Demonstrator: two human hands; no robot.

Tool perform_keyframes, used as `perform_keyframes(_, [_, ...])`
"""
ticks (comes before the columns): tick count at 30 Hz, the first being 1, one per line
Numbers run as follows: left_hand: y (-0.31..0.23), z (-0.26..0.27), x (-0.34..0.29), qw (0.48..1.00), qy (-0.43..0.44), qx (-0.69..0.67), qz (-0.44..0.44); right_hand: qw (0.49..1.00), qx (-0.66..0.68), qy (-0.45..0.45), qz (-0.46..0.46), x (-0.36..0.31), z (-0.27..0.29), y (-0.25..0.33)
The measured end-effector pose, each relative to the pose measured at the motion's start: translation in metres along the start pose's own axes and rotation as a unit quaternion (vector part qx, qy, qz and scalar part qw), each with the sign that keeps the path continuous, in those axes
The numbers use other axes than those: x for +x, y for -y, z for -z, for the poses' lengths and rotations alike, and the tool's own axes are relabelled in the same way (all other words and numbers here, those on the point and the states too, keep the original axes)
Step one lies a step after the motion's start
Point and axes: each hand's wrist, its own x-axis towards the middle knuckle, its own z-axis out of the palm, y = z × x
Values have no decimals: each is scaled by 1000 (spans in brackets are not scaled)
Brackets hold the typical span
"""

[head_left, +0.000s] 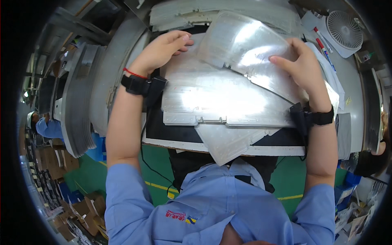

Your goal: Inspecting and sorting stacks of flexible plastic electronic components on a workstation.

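A thin silvery metal panel (237,36) lies slanted on top of a larger metal panel (212,92) on the table before me. My right hand (302,67) is at the slanted panel's right side, its thumb over the face and its fingers bent at the far edge. My left hand (169,47) rests by the far left edge of the larger panel, fingers loosely bent and apart, gripping nothing visible. Another panel (226,145) sticks out from underneath, its corner past the table's near edge. Both panels on top have small comb-like notches along their near edges.
More panels lie stacked (183,18) at the back. On the left stands a row of curved-looking metal sheets (77,98). A white fan (345,30) and markers (322,47) are at the far right. A black cable (153,167) hangs from my left wrist device. Another person (48,127) sits far left.
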Motion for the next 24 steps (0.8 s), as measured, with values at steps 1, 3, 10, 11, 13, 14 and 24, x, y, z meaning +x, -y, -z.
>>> perform_keyframes(1, [-4, 2, -1, 1000, 11, -2, -4, 1000, 20, 3, -10, 0, 2, 3])
perform_keyframes(3, [2, 2, -6, 999, 28, 20, -16, 999, 46, 16, -22, -4, 4, 10])
perform_keyframes(10, [9, -5, -15, 991, 43, 92, -85, 994, 93, 4, 65, -13, 16, 28])
perform_keyframes(11, [6, -6, -17, 988, 42, 120, -89, 992, 97, 5, 82, -16, 18, 33])
perform_keyframes(13, [-6, -4, -17, 986, 67, 142, -58, 991, 113, 13, 65, -23, 27, 45])
perform_keyframes(14, [-9, -4, -17, 984, 82, 152, -46, 991, 110, 0, 71, -28, 30, 49])
perform_keyframes(24, [-31, 19, -36, 976, 211, -6, 53, 977, 157, 0, 146, -41, 51, 51])
